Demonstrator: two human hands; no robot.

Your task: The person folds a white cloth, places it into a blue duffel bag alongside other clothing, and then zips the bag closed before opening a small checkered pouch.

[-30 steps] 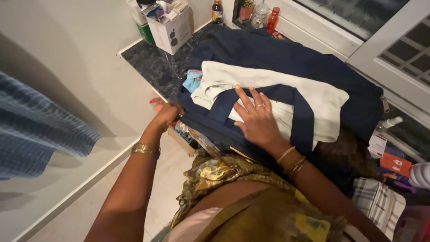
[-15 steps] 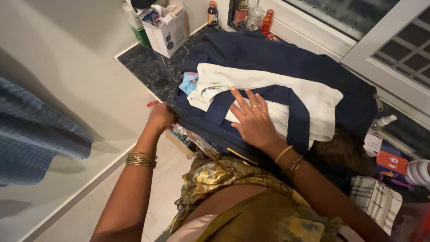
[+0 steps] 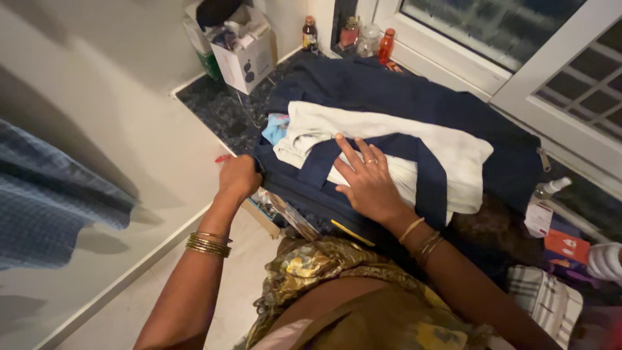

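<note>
item one, the navy bag [image 3: 414, 97]: largest thing in view, lying open across the dark stone counter [image 3: 217, 107], flap thrown back toward the window frame [image 3: 466, 61]. i judge it lies flat so the load can be pressed in from above.

item two, folded white cloth [image 3: 447, 146]: sits on top of the bag's contents, crossed by a navy strap [image 3: 431, 168] that appears to hold it down; a scrap of light blue fabric [image 3: 277, 126] pokes out at its left end.

item three, white carton [image 3: 249, 55]: stands at the counter's back corner, well apart from the bag, with small bottles [image 3: 385, 45] beside the window.

item four, my right hand [image 3: 366, 181]: flat, palm down, fingers spread wide on cloth and strap, wrist bent, holding nothing, seemingly steadying the pile.

item five, my left hand [image 3: 238, 178]: curled shut at the bag's near left edge, forearm reaching straight in; what it grips i cannot tell for sure, likely the edge or its zip.
</note>
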